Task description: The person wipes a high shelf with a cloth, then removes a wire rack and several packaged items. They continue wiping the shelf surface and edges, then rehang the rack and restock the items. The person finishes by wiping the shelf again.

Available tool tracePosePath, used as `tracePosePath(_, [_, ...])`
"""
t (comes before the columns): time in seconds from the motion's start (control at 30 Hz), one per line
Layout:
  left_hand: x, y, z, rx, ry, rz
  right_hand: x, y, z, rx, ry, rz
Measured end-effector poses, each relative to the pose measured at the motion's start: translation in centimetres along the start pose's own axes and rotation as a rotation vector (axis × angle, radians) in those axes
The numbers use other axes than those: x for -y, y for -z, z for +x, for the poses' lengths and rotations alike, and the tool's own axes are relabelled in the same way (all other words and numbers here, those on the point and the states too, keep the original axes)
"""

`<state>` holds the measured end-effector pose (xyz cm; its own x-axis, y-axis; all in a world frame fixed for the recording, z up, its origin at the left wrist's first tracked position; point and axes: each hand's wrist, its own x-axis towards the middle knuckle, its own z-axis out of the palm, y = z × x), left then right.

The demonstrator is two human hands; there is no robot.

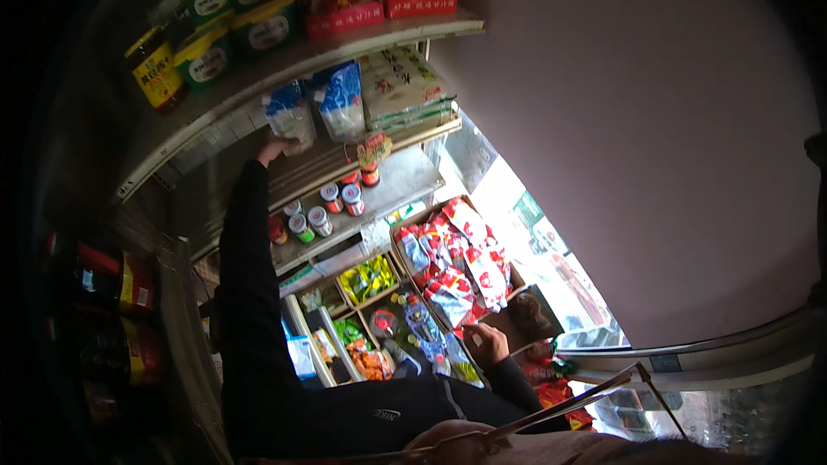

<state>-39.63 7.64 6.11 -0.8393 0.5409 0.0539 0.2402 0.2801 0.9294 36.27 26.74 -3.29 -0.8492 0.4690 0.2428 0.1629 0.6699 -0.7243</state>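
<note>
My left hand point(278, 147) reaches up to a shelf, its fingers at the lower part of a clear plastic bag with a blue top point(291, 115) and pale contents. A second blue-topped bag point(343, 102) stands just right of it. Beside that lies a stack of large flat pale packs point(404, 87) with printing. Lower down, my right hand point(488, 343) is curled near the corner of a cardboard box of red and white packets point(462, 258). Whether anything is inside its fingers is not clear.
Green tubs with yellow lids point(265, 31) and a yellow-labelled jar point(155, 71) fill the top shelf. Small jars point(329, 197) stand on the lower shelf. Below are boxes of yellow packets point(368, 279) and plastic bottles point(423, 326). A pale panel point(633, 142) bounds the right.
</note>
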Motion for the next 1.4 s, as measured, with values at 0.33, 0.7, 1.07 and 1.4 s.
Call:
tracePosePath(0.33, [-0.3, -0.8, -2.7, -0.164, -0.046, 0.169, 0.9, -0.3, 1.1, 0.068, 0.041, 0.04])
tracePosePath(0.7, [-12.3, -12.0, -25.3, -0.851, -0.618, -0.096, -2.1, 1.6, -0.4, 0.089, 0.038, 0.147])
tracePosePath(1.07, [3.9, -27.7, -53.3, -0.431, 0.216, -0.064, -1.3, -0.6, 7.0, 0.216, 0.221, 0.233])
tracePosePath(1.4, [9.7, -23.0, -56.3, -0.503, 0.337, -0.117, 0.9, -11.1, 22.2, 0.133, 0.425, 0.086])
